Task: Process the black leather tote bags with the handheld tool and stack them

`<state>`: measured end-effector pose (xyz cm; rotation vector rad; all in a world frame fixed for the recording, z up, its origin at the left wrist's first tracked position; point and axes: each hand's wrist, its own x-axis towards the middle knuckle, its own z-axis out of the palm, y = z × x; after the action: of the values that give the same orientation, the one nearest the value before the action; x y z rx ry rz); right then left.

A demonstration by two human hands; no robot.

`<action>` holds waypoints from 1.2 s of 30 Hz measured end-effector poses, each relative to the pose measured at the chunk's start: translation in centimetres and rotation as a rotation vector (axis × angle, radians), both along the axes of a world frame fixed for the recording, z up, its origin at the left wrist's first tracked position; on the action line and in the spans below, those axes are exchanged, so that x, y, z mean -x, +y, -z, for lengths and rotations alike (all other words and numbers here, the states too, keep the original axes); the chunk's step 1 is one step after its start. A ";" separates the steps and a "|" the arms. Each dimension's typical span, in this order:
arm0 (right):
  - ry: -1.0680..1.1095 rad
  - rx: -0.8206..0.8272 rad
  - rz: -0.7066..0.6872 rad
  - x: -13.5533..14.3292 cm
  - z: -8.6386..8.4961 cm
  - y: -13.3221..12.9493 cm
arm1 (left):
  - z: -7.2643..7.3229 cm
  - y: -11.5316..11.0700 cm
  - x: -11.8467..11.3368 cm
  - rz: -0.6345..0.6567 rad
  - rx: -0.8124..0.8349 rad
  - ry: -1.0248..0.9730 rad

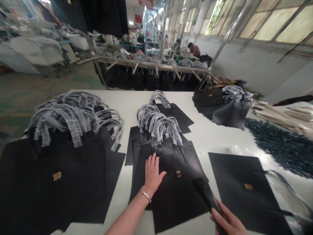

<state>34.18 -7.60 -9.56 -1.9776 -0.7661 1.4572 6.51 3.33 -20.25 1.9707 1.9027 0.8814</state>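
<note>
Black panel [179, 204], 1 clasp [178, 174], under L hand [153, 173] — R hand [227, 219]: 1 item [204, 193].

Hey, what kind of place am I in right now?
Probably a bag-making workshop: stacked black panels with plastic-wrapped handles cover the table, more hang from a metal rack, and people work at benches behind.
</note>
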 end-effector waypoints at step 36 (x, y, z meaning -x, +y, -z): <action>0.085 0.020 -0.522 9.5 -0.7 2.1 | 1.5 -7.6 2.1 -0.204 0.508 -1.358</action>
<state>24.65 -5.47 -8.88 -1.7905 -1.3010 1.8276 4.40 -4.28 -21.71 0.5144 1.2342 1.1594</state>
